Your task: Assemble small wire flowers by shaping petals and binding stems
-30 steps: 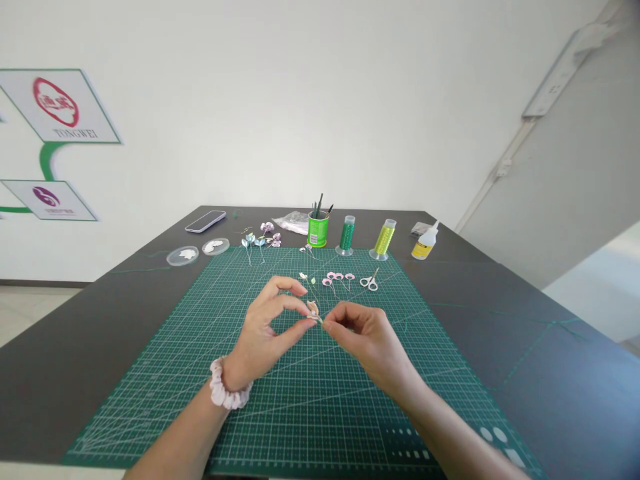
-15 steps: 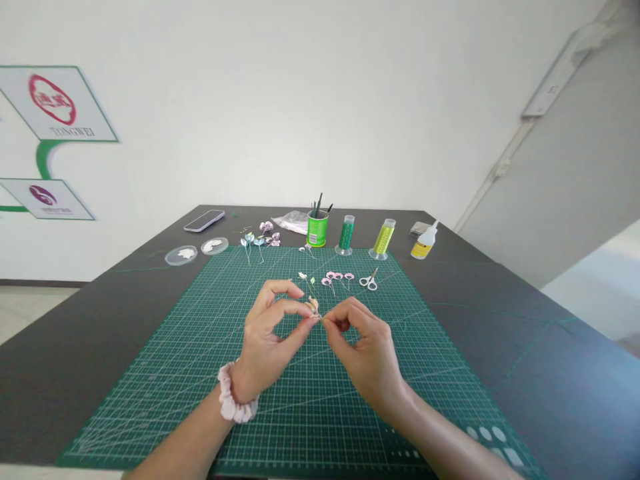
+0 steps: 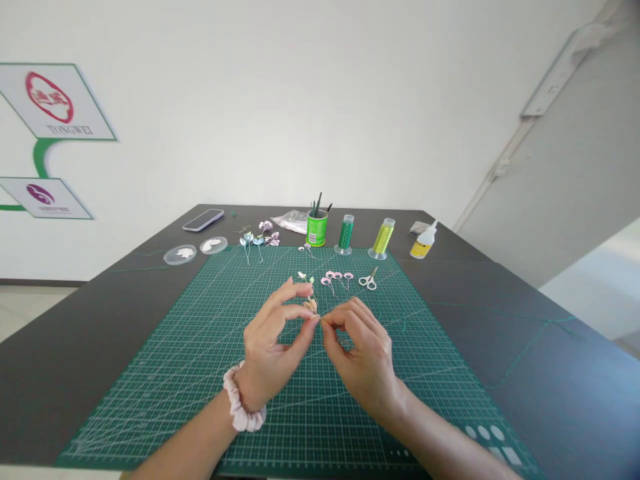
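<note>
Currently I list: beige flower (image 3: 311, 305); left hand (image 3: 271, 341), pinching it; right hand (image 3: 364, 352), fingertips closed on its four-o'clock end; step, likely twisting; next move wants steady pinches.

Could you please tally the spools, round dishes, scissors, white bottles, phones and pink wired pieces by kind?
Spools: 2
Round dishes: 2
Scissors: 1
White bottle: 1
Phone: 1
Pink wired pieces: 4
Total: 11

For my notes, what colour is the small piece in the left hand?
The small piece is pale peach, best seen in the head view.
</note>
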`<state>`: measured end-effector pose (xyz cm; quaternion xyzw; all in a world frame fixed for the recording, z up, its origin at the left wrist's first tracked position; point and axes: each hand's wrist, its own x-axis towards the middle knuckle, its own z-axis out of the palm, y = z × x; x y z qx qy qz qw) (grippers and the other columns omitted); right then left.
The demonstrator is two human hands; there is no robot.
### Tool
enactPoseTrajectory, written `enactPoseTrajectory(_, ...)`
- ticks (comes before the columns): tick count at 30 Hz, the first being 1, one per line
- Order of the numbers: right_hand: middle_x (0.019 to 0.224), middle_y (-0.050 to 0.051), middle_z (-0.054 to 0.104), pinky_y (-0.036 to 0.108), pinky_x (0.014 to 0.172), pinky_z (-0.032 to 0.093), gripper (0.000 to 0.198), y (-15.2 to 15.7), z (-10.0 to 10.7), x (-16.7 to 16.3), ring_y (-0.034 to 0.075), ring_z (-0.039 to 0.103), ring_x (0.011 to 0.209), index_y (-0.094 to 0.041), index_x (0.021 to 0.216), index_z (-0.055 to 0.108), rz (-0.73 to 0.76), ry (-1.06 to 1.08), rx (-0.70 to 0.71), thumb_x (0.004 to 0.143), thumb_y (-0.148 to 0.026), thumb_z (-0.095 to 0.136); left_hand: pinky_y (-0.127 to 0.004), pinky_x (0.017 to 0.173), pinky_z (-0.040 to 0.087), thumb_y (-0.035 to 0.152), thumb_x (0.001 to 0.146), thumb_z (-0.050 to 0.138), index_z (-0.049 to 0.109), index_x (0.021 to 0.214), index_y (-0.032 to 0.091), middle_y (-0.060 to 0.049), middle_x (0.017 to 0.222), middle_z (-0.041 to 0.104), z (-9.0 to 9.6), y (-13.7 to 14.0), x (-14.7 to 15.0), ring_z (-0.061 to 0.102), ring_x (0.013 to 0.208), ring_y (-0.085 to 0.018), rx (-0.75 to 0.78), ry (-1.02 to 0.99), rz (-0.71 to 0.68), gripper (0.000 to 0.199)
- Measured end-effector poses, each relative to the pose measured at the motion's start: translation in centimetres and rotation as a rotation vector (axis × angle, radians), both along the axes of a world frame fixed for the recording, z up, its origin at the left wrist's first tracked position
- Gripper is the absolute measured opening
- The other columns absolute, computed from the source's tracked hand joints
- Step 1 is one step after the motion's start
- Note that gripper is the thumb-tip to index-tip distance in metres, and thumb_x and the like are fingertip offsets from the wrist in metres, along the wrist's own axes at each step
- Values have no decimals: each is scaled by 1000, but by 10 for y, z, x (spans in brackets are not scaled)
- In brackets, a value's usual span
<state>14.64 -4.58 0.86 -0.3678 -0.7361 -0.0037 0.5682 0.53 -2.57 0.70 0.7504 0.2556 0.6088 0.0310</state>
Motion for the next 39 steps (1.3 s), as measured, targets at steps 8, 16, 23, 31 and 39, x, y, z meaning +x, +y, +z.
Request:
enactPoseTrajectory(8,63,1,55,26,56,42,23,0,-1,-2,14,50,60,-19,70,50,-2,7,6,83,-1,54,-46,104,49,-4,76,62,61,92,15,-6,91,72,-5,1,0,70,98,-18,44,28,3,25)
enactPoseTrajectory(16,61,-2,52,24,54,40,23,-2,0,0,12,48,58,-19,65,49,55,134,-178,81,-4,53,-50,109,41,-3,75,65,62,97,17,-8,101,72,-7,5,-4,68,98,-19,28,28,-72,29)
enactPoseTrajectory(23,58,-3,49,26,52,36,18,0,0,8,11,42,55,-20,62,55,301,383,-619,80,-19,57,-29,84,53,23,88,60,67,99,22,-4,93,71,-2,6,-7,66,90,-15,-554,-384,-468,13)
enactPoseTrajectory(31,59,-3,52,26,52,36,14,2,-11,11,10,42,53,-20,63,57,442,436,-729,76,-22,60,-23,65,50,32,77,74,75,75,18,-2,67,70,4,11,-13,61,63,-11,-1004,-387,-597,15)
enactPoseTrajectory(39,62,-3,52,26,53,38,14,3,-18,13,11,44,55,-20,67,57,468,382,-662,81,-21,59,-25,56,49,31,69,77,71,60,16,-3,58,67,12,11,-12,56,53,-11,-1140,-347,-579,19)
